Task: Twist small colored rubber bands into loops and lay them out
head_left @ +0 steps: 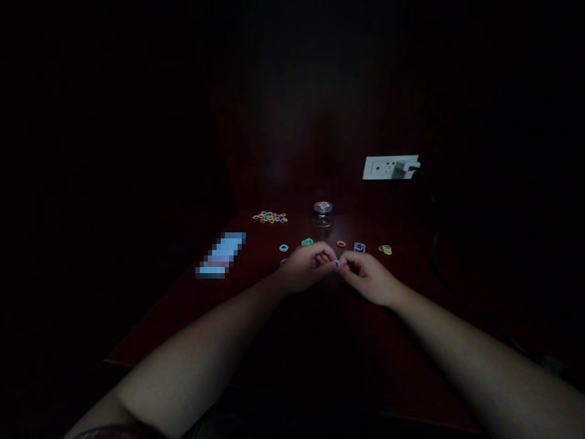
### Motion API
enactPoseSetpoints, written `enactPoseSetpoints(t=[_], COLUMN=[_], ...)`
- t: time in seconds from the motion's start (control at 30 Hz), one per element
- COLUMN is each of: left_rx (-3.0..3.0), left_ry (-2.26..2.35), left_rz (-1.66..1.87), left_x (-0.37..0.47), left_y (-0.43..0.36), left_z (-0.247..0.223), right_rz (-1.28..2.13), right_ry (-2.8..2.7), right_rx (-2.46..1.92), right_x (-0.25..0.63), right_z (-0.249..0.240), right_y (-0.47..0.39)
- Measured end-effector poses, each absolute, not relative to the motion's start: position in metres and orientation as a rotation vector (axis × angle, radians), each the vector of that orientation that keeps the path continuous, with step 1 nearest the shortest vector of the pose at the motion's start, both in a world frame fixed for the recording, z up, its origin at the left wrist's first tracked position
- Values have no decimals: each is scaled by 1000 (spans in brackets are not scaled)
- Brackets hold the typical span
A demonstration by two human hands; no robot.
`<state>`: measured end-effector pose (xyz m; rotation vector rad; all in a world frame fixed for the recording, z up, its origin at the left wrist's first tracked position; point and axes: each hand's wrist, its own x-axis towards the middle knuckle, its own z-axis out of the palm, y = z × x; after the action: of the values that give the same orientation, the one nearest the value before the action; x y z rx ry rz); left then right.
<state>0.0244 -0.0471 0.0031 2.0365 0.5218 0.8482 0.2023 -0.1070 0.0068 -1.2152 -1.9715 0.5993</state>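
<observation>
Between their fingertips, my left hand [307, 266] and my right hand [370, 277] pinch a small light-blue hair tie [337, 263] just above the table. Both hands are closed on it from opposite sides. Just behind the left hand lies a green bunch of hair ties [308, 242], with a blue hair tie [284, 248] to its left. A further small ring is mostly hidden by my left hand. Beyond the right hand are an orange hair tie [341, 244], a purple bunch [359, 247] and a yellow bunch [386, 249].
A mixed pile of coloured hair ties [270, 217] lies at the back left of the dark red table [402, 360]. Near it stands a clear lidded jar [323, 214]. A pixelated bright phone-like rectangle [221, 255] lies left. A wall socket [390, 167] holds a plug; its cable runs down the right.
</observation>
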Motion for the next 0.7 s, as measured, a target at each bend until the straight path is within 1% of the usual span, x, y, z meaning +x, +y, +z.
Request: enactPoseSetpoints(t=[0.3,0.5,0.7], left_rx=[1912,1909,1941], left_ry=[490,486,491], left_rz=[907,878,807], left_x=[27,27,28], left_y=[-48,-49,-54], left_z=[7,7,9], right_rz=[658,596,636], right_ry=[-2028,-2033,-1982], right_rx=[-1191,-1227,-1282], right_x=[205,205,204], right_z=[6,8,8], right_y=[-106,-106,-105])
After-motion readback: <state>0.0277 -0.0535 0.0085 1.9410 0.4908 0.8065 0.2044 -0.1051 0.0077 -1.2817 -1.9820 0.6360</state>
